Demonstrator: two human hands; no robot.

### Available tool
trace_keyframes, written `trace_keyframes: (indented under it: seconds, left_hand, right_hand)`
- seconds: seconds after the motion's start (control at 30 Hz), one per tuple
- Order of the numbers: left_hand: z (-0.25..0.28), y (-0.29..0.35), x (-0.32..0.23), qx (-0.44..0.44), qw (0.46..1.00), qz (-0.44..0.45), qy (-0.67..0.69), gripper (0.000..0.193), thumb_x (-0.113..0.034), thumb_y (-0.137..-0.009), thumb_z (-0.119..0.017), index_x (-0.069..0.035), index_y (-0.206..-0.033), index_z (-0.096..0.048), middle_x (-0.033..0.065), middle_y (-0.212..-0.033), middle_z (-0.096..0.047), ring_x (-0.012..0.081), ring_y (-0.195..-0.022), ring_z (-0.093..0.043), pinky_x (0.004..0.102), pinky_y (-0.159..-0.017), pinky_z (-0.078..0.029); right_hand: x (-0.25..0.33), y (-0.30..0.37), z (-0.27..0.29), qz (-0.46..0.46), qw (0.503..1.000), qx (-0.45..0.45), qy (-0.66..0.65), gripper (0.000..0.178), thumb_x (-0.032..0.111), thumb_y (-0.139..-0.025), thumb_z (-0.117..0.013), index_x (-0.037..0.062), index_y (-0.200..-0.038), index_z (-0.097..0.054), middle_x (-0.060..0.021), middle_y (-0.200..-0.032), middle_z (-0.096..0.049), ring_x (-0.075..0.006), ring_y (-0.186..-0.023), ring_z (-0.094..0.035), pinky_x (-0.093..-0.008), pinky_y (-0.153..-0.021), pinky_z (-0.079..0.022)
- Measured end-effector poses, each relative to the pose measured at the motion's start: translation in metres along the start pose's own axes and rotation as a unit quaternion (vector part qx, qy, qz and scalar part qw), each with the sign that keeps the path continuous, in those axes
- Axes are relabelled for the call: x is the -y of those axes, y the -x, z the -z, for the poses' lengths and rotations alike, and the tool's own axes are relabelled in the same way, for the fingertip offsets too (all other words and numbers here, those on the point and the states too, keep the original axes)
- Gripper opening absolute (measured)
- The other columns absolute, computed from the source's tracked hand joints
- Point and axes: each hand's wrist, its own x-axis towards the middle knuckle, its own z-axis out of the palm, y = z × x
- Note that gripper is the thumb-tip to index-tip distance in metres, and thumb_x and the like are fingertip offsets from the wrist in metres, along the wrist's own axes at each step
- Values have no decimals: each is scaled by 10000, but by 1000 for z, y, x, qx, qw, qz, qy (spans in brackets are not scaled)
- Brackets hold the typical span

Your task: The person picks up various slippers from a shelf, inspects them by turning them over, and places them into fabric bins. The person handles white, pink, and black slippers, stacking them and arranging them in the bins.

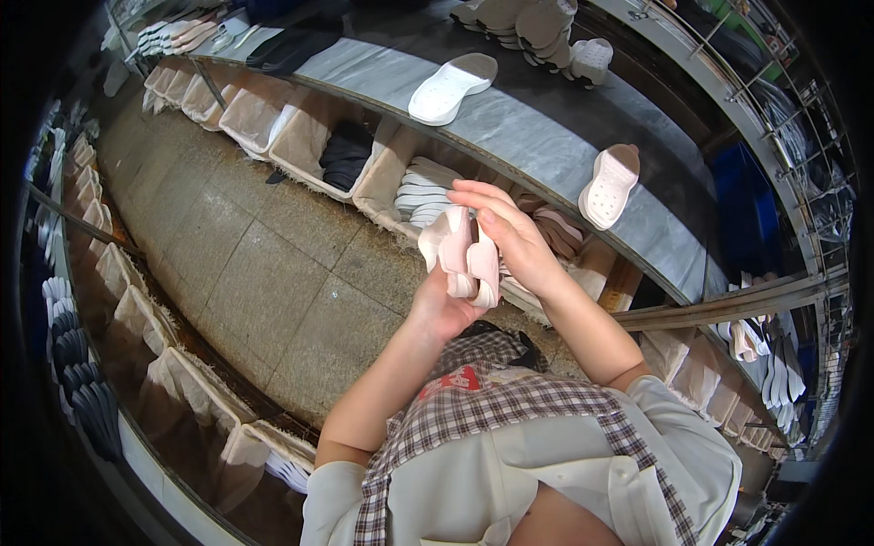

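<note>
A small stack of pale pink and white shoe insoles (pixel 458 257) is between my two hands in front of my apron. My left hand (pixel 442 305) grips it from below, near the lower ends. From the right, my right hand (pixel 512 238) presses against the stack, its fingers stretched along the upper ends. The palm sides and some fingertips are hidden behind the insoles. On the grey bench beyond my hands lie a white insole (pixel 442 96) with a grey end and a pinkish-white insole (pixel 608 193) with small holes.
Below the bench (pixel 537 136) runs a row of cloth-lined bins; one holds white insoles (pixel 426 193), another black ones (pixel 346 156). More insoles (pixel 537 25) are heaped at the bench's back. Tiled floor (pixel 264 246) separates it from lined bins (pixel 182 382) at left. A wire rack (pixel 774 109) stands right.
</note>
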Motion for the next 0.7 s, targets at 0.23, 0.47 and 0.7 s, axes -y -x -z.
trace_keyframes:
  seconds: [0.23,0.47,0.7]
  left_hand:
    - [-8,-2,5,-20,1000,-22,1,378,-363,-992,-285,-169,-1296,-398,81,-1194,-520,248,-998,-580,425,-754,-536]
    - [-21,-2,5,-41,999,-25,5,388,-345,-990,-263,-155,-1297,-408,96,-1211,-513,264,-1051,-551,449,-816,-505]
    - [-16,-5,2,-32,999,-24,15,398,-362,-984,-314,-142,-1300,-417,94,-1200,-529,267,-1072,-540,452,-834,-494]
  right_hand:
    - [4,-7,2,-14,1000,-2,-6,385,246,-974,-379,-11,-1181,-578,-139,-1293,-484,-229,-1220,-426,-344,-1036,-296]
    - [1,-9,4,-11,1000,-9,-8,383,254,-979,-384,-12,-1164,-588,-136,-1279,-492,-219,-1202,-435,-338,-1027,-308]
    - [-2,-13,5,-6,1000,6,15,389,264,-981,-380,-5,-1186,-573,-133,-1283,-489,-220,-1204,-434,-342,-1032,-303]
